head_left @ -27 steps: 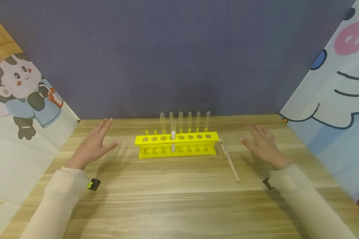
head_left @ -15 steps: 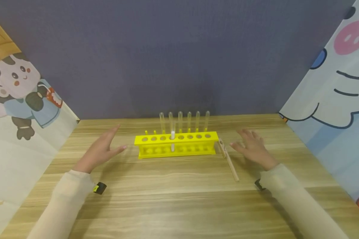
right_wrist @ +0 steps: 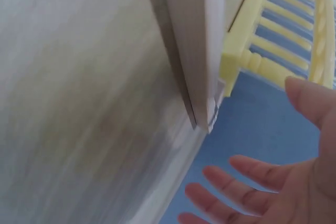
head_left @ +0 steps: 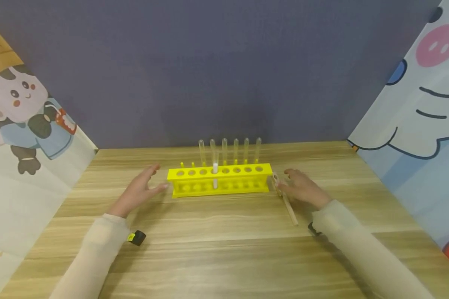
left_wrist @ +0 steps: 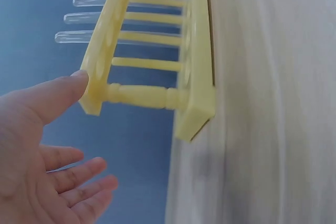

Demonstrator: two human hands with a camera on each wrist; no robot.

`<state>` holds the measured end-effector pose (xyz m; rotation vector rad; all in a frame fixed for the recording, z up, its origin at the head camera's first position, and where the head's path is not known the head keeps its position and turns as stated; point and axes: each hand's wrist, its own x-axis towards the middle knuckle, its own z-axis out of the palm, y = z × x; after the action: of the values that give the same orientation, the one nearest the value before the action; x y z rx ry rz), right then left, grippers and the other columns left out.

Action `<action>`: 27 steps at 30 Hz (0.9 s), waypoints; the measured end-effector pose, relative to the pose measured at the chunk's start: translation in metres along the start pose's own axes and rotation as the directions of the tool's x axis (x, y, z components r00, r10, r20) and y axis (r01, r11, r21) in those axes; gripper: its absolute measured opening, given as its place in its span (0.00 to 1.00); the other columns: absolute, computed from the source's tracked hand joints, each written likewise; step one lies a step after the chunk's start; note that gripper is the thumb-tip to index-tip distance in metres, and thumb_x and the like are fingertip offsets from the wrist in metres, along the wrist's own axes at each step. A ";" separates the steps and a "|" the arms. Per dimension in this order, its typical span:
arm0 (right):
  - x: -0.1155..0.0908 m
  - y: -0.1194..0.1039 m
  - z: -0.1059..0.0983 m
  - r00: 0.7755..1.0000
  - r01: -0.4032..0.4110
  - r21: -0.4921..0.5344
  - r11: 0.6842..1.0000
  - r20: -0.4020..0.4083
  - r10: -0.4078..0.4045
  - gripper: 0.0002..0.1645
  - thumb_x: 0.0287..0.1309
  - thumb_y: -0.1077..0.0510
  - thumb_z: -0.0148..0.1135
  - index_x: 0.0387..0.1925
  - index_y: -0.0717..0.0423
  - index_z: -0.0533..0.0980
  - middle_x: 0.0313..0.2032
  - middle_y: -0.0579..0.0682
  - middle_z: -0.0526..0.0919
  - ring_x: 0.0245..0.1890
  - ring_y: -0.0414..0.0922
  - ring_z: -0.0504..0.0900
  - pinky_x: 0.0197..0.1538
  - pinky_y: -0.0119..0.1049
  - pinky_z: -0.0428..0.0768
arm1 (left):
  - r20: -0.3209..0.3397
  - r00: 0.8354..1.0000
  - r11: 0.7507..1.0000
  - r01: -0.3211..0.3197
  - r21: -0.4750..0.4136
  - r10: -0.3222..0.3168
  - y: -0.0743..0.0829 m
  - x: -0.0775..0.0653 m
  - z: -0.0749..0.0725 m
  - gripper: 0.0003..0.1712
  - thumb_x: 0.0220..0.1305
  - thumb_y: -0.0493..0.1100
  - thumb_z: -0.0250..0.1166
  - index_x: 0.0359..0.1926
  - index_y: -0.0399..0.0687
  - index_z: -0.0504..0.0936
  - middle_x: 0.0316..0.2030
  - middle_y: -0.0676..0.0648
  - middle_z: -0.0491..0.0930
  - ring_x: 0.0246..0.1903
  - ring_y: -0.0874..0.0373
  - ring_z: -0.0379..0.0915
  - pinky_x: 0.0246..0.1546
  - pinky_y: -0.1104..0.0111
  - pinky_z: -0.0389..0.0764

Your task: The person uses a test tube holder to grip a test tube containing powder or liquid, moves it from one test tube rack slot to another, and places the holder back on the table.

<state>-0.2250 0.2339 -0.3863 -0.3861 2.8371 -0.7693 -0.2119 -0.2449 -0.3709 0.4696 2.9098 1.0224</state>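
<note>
A yellow test tube rack [head_left: 243, 175] stands on the wooden table. One test tube with white contents [head_left: 215, 168] sits upright in a middle hole, and several clear test tubes [head_left: 225, 149] stand upside down on the pegs behind. My left hand [head_left: 138, 193] is beside the rack's left end, fingers spread; in the left wrist view its thumb [left_wrist: 58, 95] overlaps the top plate's corner. Just right of the rack lies a wooden test tube clamp [head_left: 289, 209]. My right hand [head_left: 303, 189] hovers at its far end with fingers extended, holding nothing; the thumb overlaps the clamp in the head view.
A dark blue-grey panel [head_left: 224, 74] rises behind the table [head_left: 217, 257]. Printed cartoon sheets flank it, a boy figure [head_left: 26, 104] on the left and a pig snout [head_left: 437, 45] on the right. Small black devices [head_left: 137, 238] sit at the wrists.
Both hands have moved inward, the left rightward to the rack's left end and the right leftward to the clamp. Rack, tubes and clamp have stayed in place.
</note>
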 end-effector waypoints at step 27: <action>0.013 -0.009 0.013 0.984 -0.106 -0.091 0.990 0.136 0.117 0.20 0.63 0.46 0.54 0.24 0.57 0.68 0.19 0.48 0.69 0.19 0.42 0.68 0.22 0.32 0.69 | 0.053 0.996 0.942 0.087 -0.325 -0.073 -0.001 0.019 0.033 0.24 0.63 0.42 0.63 0.58 0.36 0.73 0.53 0.37 0.77 0.52 0.43 0.72 0.53 0.53 0.74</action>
<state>-0.2328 0.2167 -0.3943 -0.2781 2.7373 -0.5796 -0.2263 -0.2208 -0.3959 0.3468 2.6223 1.4284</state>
